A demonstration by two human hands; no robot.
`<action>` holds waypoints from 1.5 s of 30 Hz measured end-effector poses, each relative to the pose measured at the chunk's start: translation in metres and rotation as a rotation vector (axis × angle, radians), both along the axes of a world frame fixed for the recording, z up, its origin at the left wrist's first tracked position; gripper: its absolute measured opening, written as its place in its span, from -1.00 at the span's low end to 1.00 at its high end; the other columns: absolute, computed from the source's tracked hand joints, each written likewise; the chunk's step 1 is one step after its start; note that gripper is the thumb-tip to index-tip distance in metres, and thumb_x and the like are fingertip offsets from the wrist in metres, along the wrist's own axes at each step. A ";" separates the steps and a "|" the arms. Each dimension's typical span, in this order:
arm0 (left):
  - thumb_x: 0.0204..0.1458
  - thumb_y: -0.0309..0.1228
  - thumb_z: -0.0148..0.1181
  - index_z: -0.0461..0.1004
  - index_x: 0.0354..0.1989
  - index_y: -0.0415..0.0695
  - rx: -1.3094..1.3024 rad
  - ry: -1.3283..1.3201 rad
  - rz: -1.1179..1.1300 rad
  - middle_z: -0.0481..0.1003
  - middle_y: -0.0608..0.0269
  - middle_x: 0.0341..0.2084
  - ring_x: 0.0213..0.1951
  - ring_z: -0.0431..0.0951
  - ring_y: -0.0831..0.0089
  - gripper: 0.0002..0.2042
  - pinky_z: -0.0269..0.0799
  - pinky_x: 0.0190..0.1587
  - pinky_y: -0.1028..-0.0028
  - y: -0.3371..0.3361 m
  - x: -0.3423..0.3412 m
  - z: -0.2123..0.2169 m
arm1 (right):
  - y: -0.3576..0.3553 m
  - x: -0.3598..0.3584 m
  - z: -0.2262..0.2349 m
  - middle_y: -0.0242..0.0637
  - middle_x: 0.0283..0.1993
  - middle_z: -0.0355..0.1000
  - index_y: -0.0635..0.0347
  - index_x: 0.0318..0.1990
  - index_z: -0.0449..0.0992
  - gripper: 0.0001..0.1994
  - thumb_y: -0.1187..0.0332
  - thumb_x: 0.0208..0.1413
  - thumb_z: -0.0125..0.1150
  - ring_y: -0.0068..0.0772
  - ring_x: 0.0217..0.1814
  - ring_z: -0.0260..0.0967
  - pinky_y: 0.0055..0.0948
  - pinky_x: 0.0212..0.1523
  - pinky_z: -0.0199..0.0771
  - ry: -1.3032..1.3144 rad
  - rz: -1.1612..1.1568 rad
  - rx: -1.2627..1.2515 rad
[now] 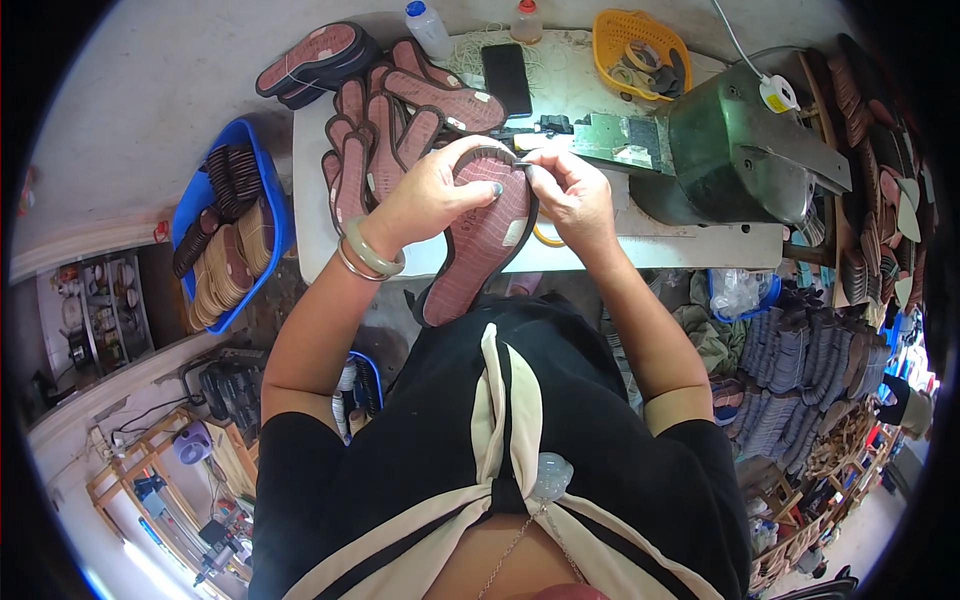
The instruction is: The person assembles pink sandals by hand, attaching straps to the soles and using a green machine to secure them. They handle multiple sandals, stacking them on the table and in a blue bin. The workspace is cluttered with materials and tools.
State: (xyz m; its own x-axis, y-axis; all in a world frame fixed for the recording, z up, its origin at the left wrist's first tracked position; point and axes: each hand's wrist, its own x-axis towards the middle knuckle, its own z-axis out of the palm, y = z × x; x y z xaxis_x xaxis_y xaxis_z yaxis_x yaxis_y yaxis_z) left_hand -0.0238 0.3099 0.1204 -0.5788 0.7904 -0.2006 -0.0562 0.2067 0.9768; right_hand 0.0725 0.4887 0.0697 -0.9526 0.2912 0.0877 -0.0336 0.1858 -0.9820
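A reddish-brown shoe sole [480,236] with a dark bound edge hangs toe up over the table's near edge. My left hand [430,195] grips its upper left side, thumb pressed on the face. At the sole's upper right edge, my right hand [572,195] pinches a thin dark strip between thumb and forefinger; whether the strip is joined to the edge I cannot tell. A white patch sits on the sole's right side. Beyond my left hand lies a heap of similar soles [383,130] on the table.
Right of my hands, a green sewing machine [735,150] stands on the white table [690,247]. Toward the back are a phone [507,80], a yellow basket [612,45] and a blue-capped bottle [428,32]. A blue bin [283,215] of soles is at the left.
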 end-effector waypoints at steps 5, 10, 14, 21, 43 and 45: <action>0.03 -0.52 0.17 0.39 0.08 -0.23 -0.051 0.167 -0.075 0.46 0.38 -0.20 -0.24 0.41 0.74 -0.61 0.39 -0.19 0.67 0.007 -0.011 0.005 | 0.006 -0.003 0.015 -0.17 -0.21 0.52 0.29 -0.18 0.53 -0.80 0.52 0.00 0.24 -0.28 -0.27 0.52 -0.42 -0.24 0.54 0.432 -0.031 0.557; -0.01 -0.49 0.18 0.44 0.03 -0.21 -0.142 0.050 -0.165 0.47 0.36 -0.25 -0.26 0.42 0.67 -0.63 0.39 -0.18 0.60 0.014 -0.028 0.035 | 0.022 -0.009 0.031 -0.21 -0.26 0.51 0.25 -0.18 0.50 -0.80 0.49 -0.01 0.25 -0.24 -0.28 0.51 -0.39 -0.26 0.53 0.570 0.043 0.897; -0.03 -0.50 0.18 0.46 -0.01 -0.26 -0.086 -0.120 -0.145 0.50 0.36 -0.30 -0.26 0.45 0.64 -0.65 0.37 -0.14 0.62 0.006 -0.020 0.023 | 0.016 -0.004 0.030 -0.23 -0.31 0.48 0.23 -0.22 0.47 -0.82 0.49 -0.01 0.26 -0.28 -0.33 0.50 -0.40 -0.29 0.52 0.604 0.062 0.938; 0.00 -0.46 0.18 0.41 0.03 -0.29 -0.217 -0.334 -0.138 0.51 0.34 -0.30 -0.27 0.47 0.66 -0.61 0.37 -0.16 0.65 -0.001 0.022 0.023 | -0.008 0.039 -0.004 -0.13 -0.40 0.43 0.30 -0.30 0.44 -0.92 0.48 0.08 0.18 -0.18 -0.38 0.46 -0.32 -0.35 0.46 0.204 0.001 0.412; 0.00 -0.50 0.18 0.40 0.00 -0.32 -0.209 -0.435 -0.150 0.52 0.33 -0.28 -0.26 0.48 0.65 -0.65 0.39 -0.16 0.62 -0.003 0.043 -0.006 | -0.019 0.069 -0.013 -0.15 -0.39 0.45 0.31 -0.33 0.47 -0.94 0.50 0.12 0.13 -0.19 -0.40 0.43 -0.40 -0.36 0.42 0.023 -0.114 0.169; -0.01 -0.50 0.17 0.41 0.01 -0.30 -0.229 -0.388 -0.190 0.51 0.34 -0.28 -0.27 0.47 0.65 -0.64 0.38 -0.17 0.62 -0.004 0.041 -0.004 | -0.019 0.069 -0.017 -0.15 -0.38 0.46 0.31 -0.30 0.48 -0.93 0.49 0.11 0.16 -0.18 -0.39 0.45 -0.37 -0.34 0.44 0.025 -0.043 0.092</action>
State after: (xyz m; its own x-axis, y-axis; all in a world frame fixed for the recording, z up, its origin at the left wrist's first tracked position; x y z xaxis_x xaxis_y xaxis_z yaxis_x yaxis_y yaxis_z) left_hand 0.0171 0.3054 0.1166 -0.2769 0.7850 -0.5542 -0.3476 0.4559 0.8194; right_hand 0.1419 0.4701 0.0530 -0.9366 0.3215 0.1393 -0.0475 0.2774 -0.9596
